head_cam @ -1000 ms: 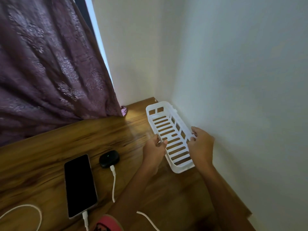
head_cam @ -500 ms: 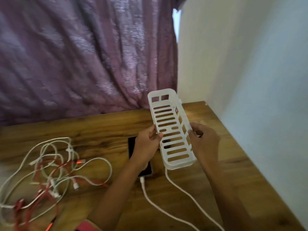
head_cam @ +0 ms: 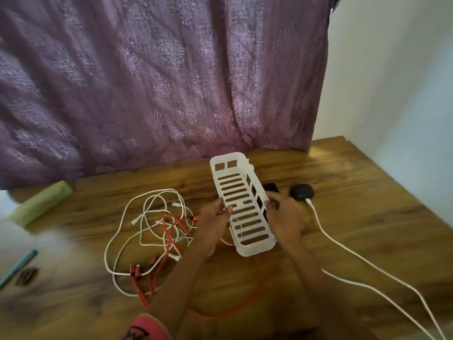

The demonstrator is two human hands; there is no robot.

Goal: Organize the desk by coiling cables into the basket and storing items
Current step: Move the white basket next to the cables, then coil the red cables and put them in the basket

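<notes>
While the left hand (head_cam: 215, 220) and right hand (head_cam: 284, 217) grip the empty basket (head_cam: 241, 204) mid-frame, set it level beside the tangled cables (head_cam: 157, 227).

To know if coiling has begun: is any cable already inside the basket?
No, the basket holds nothing, and the cables lie tangled on the desk.

no readable text, labels or numbers anywhere
</notes>
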